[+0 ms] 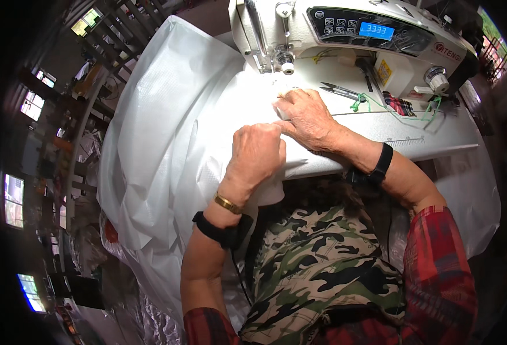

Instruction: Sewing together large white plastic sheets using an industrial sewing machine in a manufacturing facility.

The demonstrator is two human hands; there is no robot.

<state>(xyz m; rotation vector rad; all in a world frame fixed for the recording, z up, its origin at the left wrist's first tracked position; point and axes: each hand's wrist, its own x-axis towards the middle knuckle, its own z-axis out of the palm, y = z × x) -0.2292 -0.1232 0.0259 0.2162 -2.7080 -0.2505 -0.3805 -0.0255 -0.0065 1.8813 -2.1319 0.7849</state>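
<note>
We see digits on a blue screen at one o'clock, red lettering on the sewing machine at two, numbers on a ruler scale near three, lettering on camouflage cloth at five.

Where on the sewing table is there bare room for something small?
The table has a bare strip right of the right forearm, between the green thread and its front edge. Behind it, snips and a plaid scrap crowd the surface; leftward, left hand and right hand crowd the white sheet.

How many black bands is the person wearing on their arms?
2. One black band is near the left wrist, just on the elbow side of the gold bracelet. The other black band is near the right wrist. The sleeves could hide more.
</note>
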